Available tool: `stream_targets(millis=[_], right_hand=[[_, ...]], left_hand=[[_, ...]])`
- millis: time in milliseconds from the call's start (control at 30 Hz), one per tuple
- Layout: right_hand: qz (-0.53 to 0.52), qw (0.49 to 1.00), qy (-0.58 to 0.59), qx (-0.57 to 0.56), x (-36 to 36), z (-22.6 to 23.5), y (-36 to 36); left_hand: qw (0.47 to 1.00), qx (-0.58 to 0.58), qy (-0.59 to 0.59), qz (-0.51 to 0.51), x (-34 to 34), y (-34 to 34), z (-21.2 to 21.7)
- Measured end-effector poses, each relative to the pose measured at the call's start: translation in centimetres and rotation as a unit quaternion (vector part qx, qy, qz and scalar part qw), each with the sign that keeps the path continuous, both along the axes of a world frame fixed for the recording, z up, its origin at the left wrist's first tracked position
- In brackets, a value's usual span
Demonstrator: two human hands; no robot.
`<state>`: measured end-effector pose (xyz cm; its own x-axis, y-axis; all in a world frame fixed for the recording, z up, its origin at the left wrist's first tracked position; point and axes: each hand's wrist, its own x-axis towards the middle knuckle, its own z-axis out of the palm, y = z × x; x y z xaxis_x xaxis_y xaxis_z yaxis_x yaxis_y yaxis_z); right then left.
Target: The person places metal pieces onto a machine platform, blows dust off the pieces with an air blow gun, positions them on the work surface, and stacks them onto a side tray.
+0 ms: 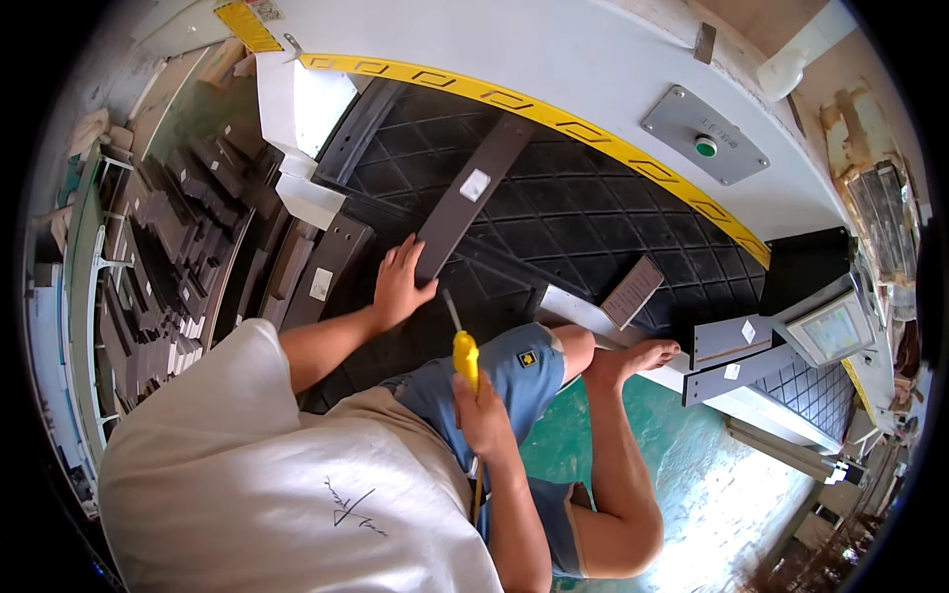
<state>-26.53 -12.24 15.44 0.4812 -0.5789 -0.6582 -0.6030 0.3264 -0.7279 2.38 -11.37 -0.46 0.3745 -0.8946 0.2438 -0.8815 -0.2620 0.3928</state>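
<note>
A long dark brown board (463, 206) with a white label lies slanting across the black ribbed bed. My left hand (398, 285) is at its near end, fingers spread against the board's left edge and the thumb by the end corner. In front of my body, my right hand (482, 415) is closed round a yellow air blow gun (466, 354). Its thin metal nozzle points up toward the near end of the board, apart from it. A yellow hose shows below the right hand.
Stacked dark boards (193, 232) fill a rack at the left. A yellow-marked white machine frame (583, 59) arches over the bed, with a green button (705, 146). A brown block (633, 292), two dark boards (732, 341) and a screen (830, 331) are at the right.
</note>
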Motion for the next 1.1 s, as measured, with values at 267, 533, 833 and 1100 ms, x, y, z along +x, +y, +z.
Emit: stream_targets(millis=[267, 533, 833, 1100], right_hand=[[-0.053, 0.993, 0.083, -0.066, 3.4, -2.7, -8.6], [-0.147, 0.985, 0.036, -0.082, 6.2, -1.7, -12.6], [-0.191, 0.979, -0.070, -0.022, 4.5, 0.0, -11.2], [-0.262, 0.953, -0.132, 0.075, 1.9, -0.5, -9.9]], left_hand=[[0.994, 0.099, 0.029, -0.028, -3.9, 12.6, -0.1], [0.991, 0.105, 0.034, -0.071, -4.6, 12.7, 0.2], [0.994, 0.100, 0.032, -0.039, -6.0, 5.3, 0.7], [0.996, 0.060, 0.061, 0.001, -7.0, -6.3, 0.3]])
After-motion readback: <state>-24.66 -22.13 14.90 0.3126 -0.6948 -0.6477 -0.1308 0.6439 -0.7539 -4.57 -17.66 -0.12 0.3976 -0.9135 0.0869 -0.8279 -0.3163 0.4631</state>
